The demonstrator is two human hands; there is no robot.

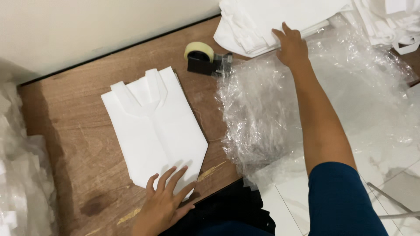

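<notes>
My left hand (pixel 164 205) lies flat, pinning the folded white bag (pixel 153 124) near the table's (pixel 78 144) front edge, while my right hand (pixel 291 43) spreads open on the bag stack (pixel 262 22) at the back.

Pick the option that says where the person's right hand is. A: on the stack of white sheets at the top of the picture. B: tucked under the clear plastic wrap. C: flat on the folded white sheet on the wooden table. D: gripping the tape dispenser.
A: the right hand rests on the stack of white sheets, while the left hand presses the folded white sheet.
</notes>
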